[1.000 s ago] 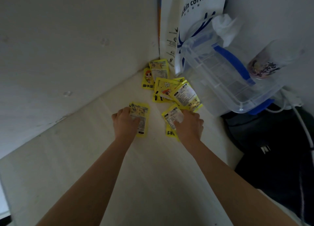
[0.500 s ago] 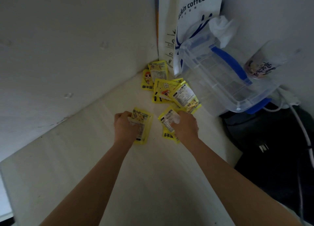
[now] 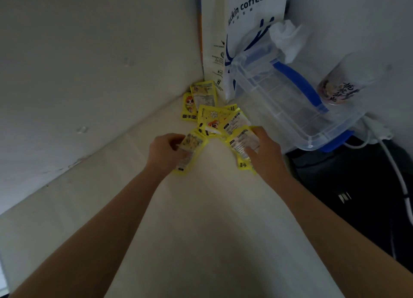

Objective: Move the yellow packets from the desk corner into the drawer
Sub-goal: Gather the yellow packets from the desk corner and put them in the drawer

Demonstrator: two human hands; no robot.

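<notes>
Several yellow packets [image 3: 211,116] lie piled in the desk corner against the white walls. My left hand [image 3: 166,152] is closed on one yellow packet [image 3: 190,150] lifted slightly off the desk, left of the pile. My right hand [image 3: 264,151] grips a small stack of yellow packets [image 3: 242,143] at the pile's right side, thumb pressed on top. Two more packets [image 3: 202,95] lean in the very corner. The drawer is not in view.
A white coffee paper bag [image 3: 245,18] stands behind the pile. A clear plastic box with blue handle [image 3: 290,100] sits tilted at the right, a drink cup [image 3: 337,87] beside it. Dark bag [image 3: 357,197] and white cable [image 3: 397,170] lie at the right edge.
Both hands have moved forward toward the corner pile, carrying their packets. The right hand now holds its packets right next to the heap.
</notes>
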